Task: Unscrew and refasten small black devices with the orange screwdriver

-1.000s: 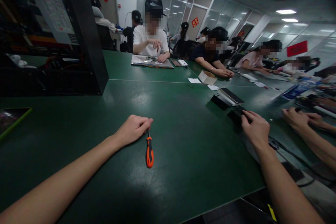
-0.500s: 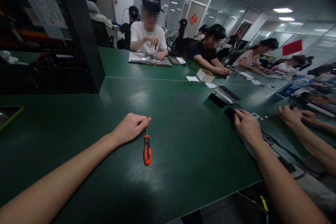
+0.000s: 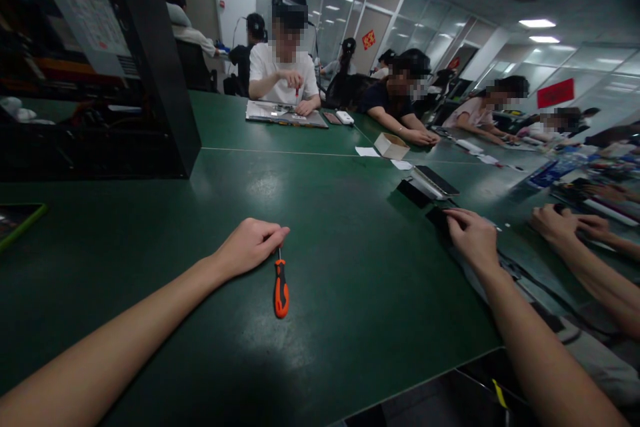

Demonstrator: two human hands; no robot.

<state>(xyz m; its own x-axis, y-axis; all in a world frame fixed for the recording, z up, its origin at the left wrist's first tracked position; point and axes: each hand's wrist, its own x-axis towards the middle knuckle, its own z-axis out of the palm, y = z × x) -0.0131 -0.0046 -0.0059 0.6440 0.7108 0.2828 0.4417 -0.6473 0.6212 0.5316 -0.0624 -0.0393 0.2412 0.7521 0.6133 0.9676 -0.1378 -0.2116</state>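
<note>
My left hand (image 3: 253,243) rests on the green table (image 3: 350,293) with its fingers curled closed. An orange and black screwdriver (image 3: 281,290) lies below it, handle toward me; its thin shaft runs up into my fingers, which hide the tip. Farther right, my right hand (image 3: 473,240) is closed, thumb and fingers pinching the edge of a flat black piece (image 3: 437,217). Most of what lies under that hand is hidden. Just beyond it sit another black flat piece (image 3: 413,193) and a dark-topped, light-sided device (image 3: 436,181).
A large black case (image 3: 145,80) stands at the left, with a green-edged phone-like thing (image 3: 23,220) nearer me. An open carton (image 3: 391,145) and papers sit farther back. A co-worker's hands (image 3: 555,220) and dark cables (image 3: 540,287) are at the right. People sit across the table.
My right hand has shifted slightly, its fingers drawn closer together at the black piece. My left hand and the screwdriver have stayed in place.
</note>
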